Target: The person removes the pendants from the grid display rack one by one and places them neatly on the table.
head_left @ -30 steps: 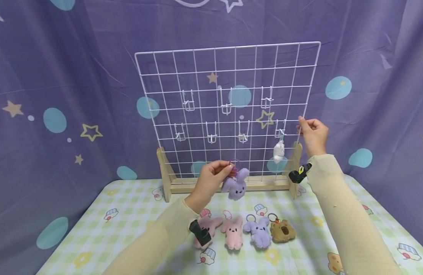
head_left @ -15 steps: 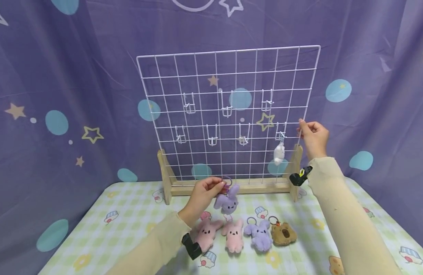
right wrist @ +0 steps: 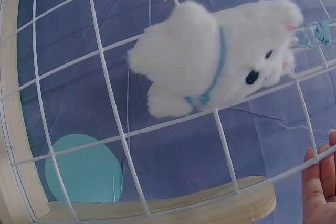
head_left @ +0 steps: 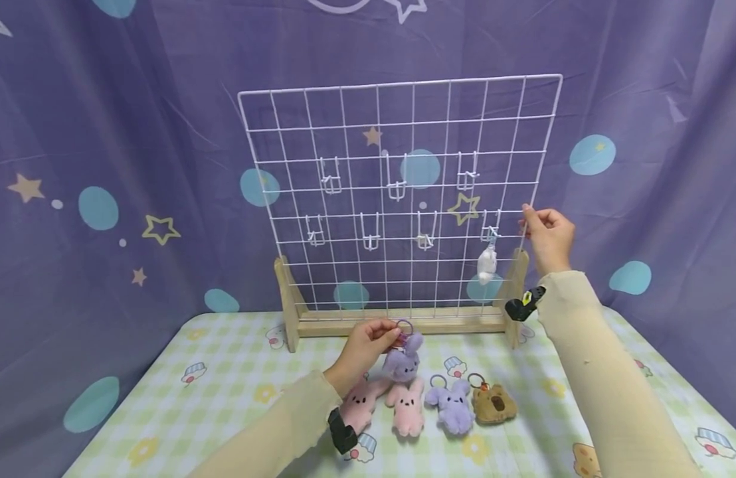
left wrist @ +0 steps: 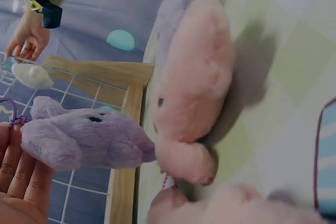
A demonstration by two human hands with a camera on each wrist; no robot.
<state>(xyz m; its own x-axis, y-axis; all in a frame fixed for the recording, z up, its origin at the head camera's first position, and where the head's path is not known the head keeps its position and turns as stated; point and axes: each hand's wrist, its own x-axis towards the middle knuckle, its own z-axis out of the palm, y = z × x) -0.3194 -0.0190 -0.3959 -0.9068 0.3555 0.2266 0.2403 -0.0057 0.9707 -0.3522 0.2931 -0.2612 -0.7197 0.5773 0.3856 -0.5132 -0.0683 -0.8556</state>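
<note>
My left hand (head_left: 363, 350) pinches a purple plush bunny keychain (head_left: 402, 366) near its ring, low in front of the white wire grid (head_left: 400, 83). In the left wrist view the held bunny (left wrist: 86, 137) hangs close by a pink plush bunny (left wrist: 194, 72); I cannot tell whether they touch. My right hand (head_left: 549, 238) grips the right edge of the grid, its thumb on the near side. Close to it, a white plush dog keychain (right wrist: 184, 56) with a blue collar hangs from a hook.
Two pink bunny keychains (head_left: 408, 410), a second purple bunny keychain (head_left: 454, 408) and a brown plush keychain (head_left: 493, 405) lie in a row on the checked tablecloth (head_left: 224, 378). Several white hooks (head_left: 370, 243) hang on the grid, which stands in a wooden base (head_left: 452, 324).
The purple bunny came down and slightly left in my left hand from in front of the grid, then shifted a little right. My right hand keeps its hold on the grid edge.
</note>
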